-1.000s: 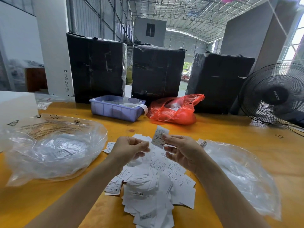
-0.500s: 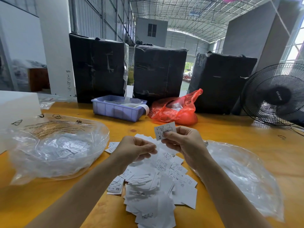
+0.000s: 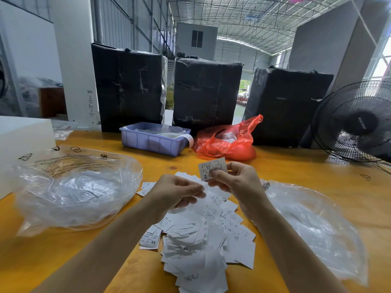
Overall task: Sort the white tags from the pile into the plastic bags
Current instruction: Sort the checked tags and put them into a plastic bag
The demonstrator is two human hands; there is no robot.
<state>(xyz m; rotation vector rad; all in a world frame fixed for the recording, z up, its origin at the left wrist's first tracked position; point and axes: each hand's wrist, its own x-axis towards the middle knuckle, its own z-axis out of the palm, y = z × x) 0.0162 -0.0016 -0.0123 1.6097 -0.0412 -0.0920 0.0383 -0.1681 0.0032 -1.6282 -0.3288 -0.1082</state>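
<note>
Pinching one XS tag (image 3: 212, 168) in your right hand (image 3: 237, 182) above the tag pile (image 3: 203, 235) at frame centre, left hand (image 3: 177, 192) curled on what I can't tell, you risk misbagging between left bag (image 3: 74, 193) and right bag (image 3: 313, 225) if the size is misread.

Fine print on the tag (image 3: 212, 168) is too small to read beyond "XS", forearms hide part of the pile (image 3: 203, 240), and the fan (image 3: 357, 123) runs off the frame's right edge
</note>
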